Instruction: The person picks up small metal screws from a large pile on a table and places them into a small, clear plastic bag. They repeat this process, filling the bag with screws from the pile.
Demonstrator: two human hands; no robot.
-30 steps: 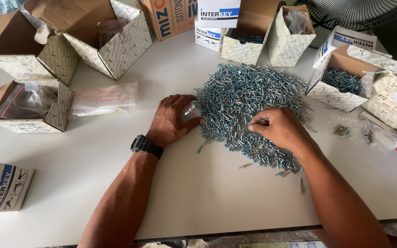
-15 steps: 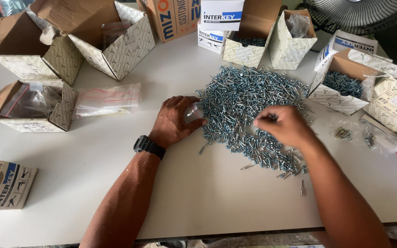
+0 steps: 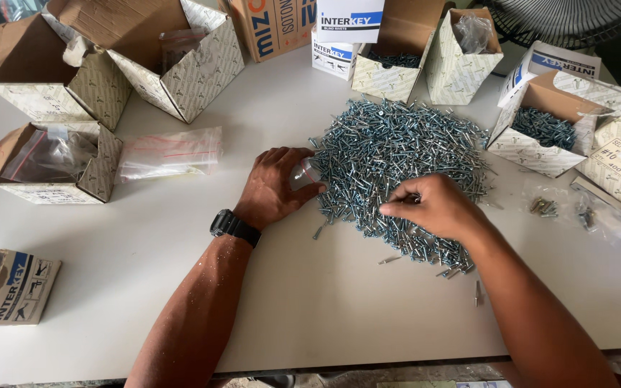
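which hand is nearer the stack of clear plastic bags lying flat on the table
Left. The left hand rests just right of the plastic bags, at the edge of the rivet pile. The right hand is farther right, on the pile itself.

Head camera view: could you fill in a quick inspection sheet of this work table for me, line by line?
Surface: white table, bare at the near edge.
Job's things: large pile of small silvery rivets mid-table; small clear bag at its left edge.
Clutter: open patterned cardboard boxes along the far side and left; one box of rivets at right; flat clear bags; a few stray rivets near the front.
Hands: left hand, with black wristwatch, rests on the clear bag; right hand pinches at rivets in the pile.
Cables: nothing seen.
Surroundings: dark fan at the far right corner.
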